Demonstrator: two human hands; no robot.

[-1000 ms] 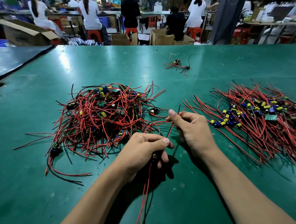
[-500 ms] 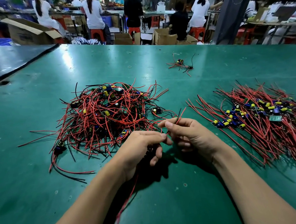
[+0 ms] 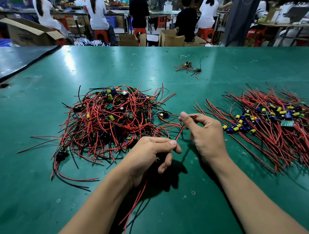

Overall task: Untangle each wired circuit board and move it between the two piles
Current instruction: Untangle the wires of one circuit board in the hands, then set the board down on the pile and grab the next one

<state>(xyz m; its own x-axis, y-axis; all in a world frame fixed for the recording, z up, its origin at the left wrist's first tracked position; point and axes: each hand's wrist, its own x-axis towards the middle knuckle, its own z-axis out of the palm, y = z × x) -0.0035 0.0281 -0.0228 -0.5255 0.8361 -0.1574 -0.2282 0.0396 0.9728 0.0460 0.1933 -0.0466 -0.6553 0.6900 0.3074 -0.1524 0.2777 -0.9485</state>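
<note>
Pulling away from the left hand point(image 3: 150, 153), the right hand point(image 3: 205, 133) has stretched a red wire point(image 3: 179, 133) taut, pinching its tip. Left fingers clutch the board point(image 3: 157, 159); tangled pile point(image 3: 110, 119) just beyond, sorted pile point(image 3: 277, 125) right of the right hand.

Single head-worn wide-angle camera looking forward and down, sitting close above left hand point(image 3: 148, 153) and right hand point(image 3: 205, 131); forearms entering from bottom edge. Red wire point(image 3: 179, 133) pinched between both hands, landing near frame centre. Tangled pile point(image 3: 110, 119) showing just beyond left hand, sorted pile point(image 3: 277, 123) spreading right of right hand. Green table point(image 3: 46, 195) bowing at edges; seated workers point(image 3: 96, 13) showing well beyond hands, along top edge.
</note>
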